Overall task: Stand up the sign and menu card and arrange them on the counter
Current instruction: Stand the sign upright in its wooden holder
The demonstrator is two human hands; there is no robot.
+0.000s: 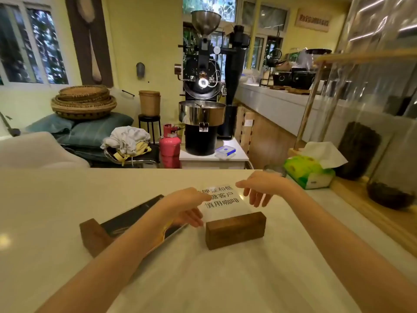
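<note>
- Hands are hovering with loose, spread fingers: left hand (pixel 188 205) and right hand (pixel 259 188) flanking the sign (pixel 225 201).
- Menu card (pixel 133 216) is lying flat on the worktop (pixel 45 211) under the left forearm.
- Tissue box (pixel 309 170) is sitting near the right hand.

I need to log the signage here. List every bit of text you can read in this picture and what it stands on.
"…钾…症和低 / …糖客户 / 慎用咖啡": clear sign in the wooden block; line starts hidden by the left hand.
Wall plaque, upper right: characters too blurred to read.
Green tissue pack: print too small.
Dark menu card: lying flat, no text legible.
</note>
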